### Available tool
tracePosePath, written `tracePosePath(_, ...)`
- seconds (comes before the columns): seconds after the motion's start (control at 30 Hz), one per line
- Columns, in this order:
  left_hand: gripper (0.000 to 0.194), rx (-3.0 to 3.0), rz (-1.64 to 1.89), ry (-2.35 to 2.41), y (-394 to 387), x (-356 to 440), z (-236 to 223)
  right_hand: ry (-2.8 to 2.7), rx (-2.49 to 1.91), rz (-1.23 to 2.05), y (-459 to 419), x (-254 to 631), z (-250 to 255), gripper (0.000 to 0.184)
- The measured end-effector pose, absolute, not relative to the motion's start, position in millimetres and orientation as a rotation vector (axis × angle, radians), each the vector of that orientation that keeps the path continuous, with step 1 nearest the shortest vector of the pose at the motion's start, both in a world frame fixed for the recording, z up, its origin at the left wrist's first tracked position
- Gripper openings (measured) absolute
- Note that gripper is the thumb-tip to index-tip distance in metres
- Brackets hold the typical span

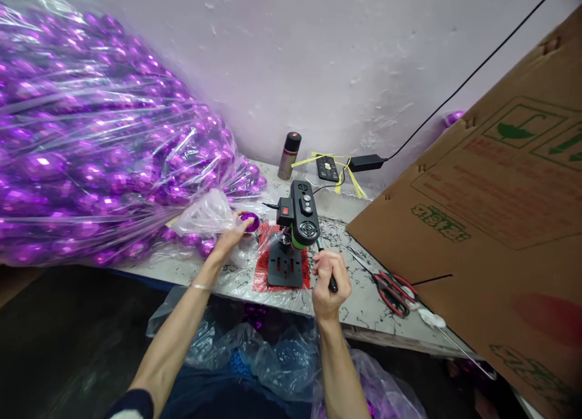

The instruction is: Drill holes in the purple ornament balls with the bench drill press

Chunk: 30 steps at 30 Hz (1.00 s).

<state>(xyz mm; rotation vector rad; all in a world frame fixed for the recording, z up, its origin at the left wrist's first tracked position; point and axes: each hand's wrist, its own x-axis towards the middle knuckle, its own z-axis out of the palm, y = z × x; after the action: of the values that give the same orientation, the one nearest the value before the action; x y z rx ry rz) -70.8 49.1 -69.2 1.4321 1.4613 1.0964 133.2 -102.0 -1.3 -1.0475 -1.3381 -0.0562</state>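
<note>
The right hand has a clenched grip on the press lever; the left hand pinches a purple ball just left of the small drill press on the tabletop. Best to seat the ball squarely under the bit before pulling.

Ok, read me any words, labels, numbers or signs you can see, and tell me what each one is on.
Cardboard box: green umbrella handling sign, no words; the green characters and faint red lines of print are too blurred to read.
Small bench drill: red switch and buttons, no readable label.
Flask and power adapter: no readable text.
</note>
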Motion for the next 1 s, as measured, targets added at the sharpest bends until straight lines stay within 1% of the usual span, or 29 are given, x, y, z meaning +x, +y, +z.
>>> tracePosePath(0.07, 0.044, 1.054, 1.171, 1.141, 15.3, -74.4, -68.6, -1.322, -1.063, -0.042, -100.2, 132.7, 1.5, 0.032)
tracePosePath(0.13, 0.044, 0.788, 1.176, 0.932, -15.7, -73.4, -69.5, -1.293, -1.079, -0.008, -97.5, 131.7, 5.4, 0.034)
tracePosePath(0.27, 0.039, 0.603, 1.101, 0.810, -53.7, -58.5, -76.0, -1.259, -1.084, 0.038, -92.7, 129.9, 12.4, 0.037)
tracePosePath(0.37, 0.041, 0.522, 1.039, 0.797, -62.2, -44.2, -82.6, -1.278, -1.083, 0.031, -92.0, 130.4, 13.7, 0.037)
tracePosePath(0.5, 0.048, 0.531, 0.999, 0.892, -60.1, -29.1, -89.8, -1.312, -1.098, 0.002, -93.1, 133.0, 11.7, 0.036)
tracePosePath(0.6, 0.060, 0.660, 1.011, 1.020, -54.8, -21.4, -93.6, -1.336, -1.100, -0.005, -93.5, 134.8, 10.9, 0.036)
tracePosePath(0.7, 0.066, 0.798, 1.024, 1.099, -49.1, -16.4, -96.0, -1.351, -1.075, -0.010, -93.1, 135.8, 12.5, 0.036)
tracePosePath(0.77, 0.066, 0.833, 1.051, 1.094, -45.8, -14.2, -97.2, -1.357, -1.075, -0.003, -92.7, 136.2, 14.4, 0.035)
tracePosePath(0.93, 0.058, 0.963, 1.179, 1.064, -40.5, -8.3, -102.6, -1.375, -1.085, 0.024, -92.7, 137.1, 17.6, 0.033)
tracePosePath(1.0, 0.057, 1.050, 1.194, 1.061, -39.9, -4.5, -106.1, -1.390, -1.074, 0.015, -93.3, 137.8, 17.3, 0.032)
